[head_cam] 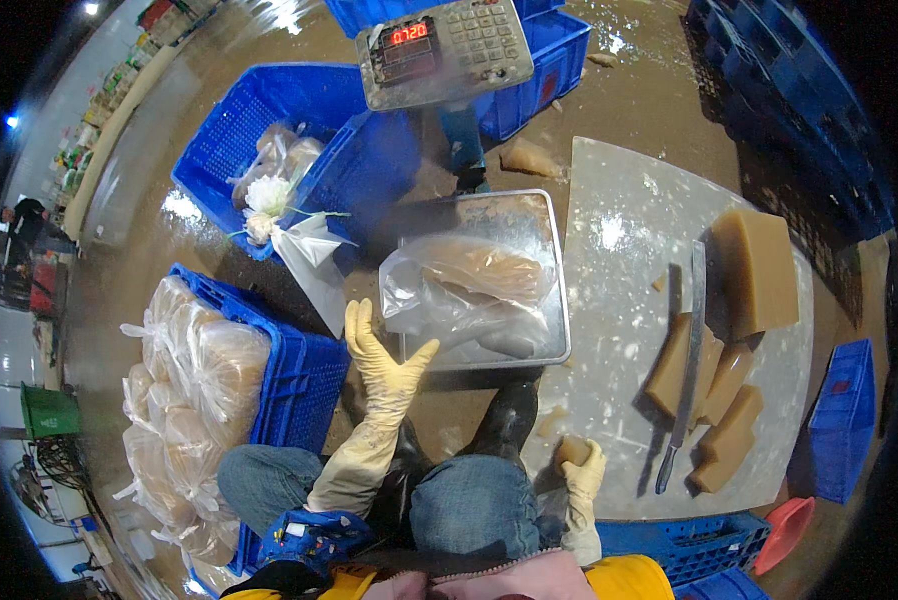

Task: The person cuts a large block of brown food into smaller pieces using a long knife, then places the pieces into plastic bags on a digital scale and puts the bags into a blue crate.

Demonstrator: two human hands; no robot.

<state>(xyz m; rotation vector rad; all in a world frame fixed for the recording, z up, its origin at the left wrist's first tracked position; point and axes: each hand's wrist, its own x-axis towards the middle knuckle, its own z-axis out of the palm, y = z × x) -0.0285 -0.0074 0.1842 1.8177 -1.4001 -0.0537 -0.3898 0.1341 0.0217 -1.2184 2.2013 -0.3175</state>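
Note:
My left hand, in a pale yellow rubber glove, is spread open at the near left corner of the scale's metal pan. On the pan lies a clear plastic bag with tan block pieces inside. My right hand, gloved too, has its fingers on a small tan piece at the board's near left edge. A long knife rests over cut tan blocks on the grey board, beside a large tan block. The scale's display is lit in red.
At the left, a blue crate is heaped with tied bags. Beyond it stands a blue basket with more bags and white plastic bags tied at its rim. Blue pallets stand far right; a red bowl sits near right.

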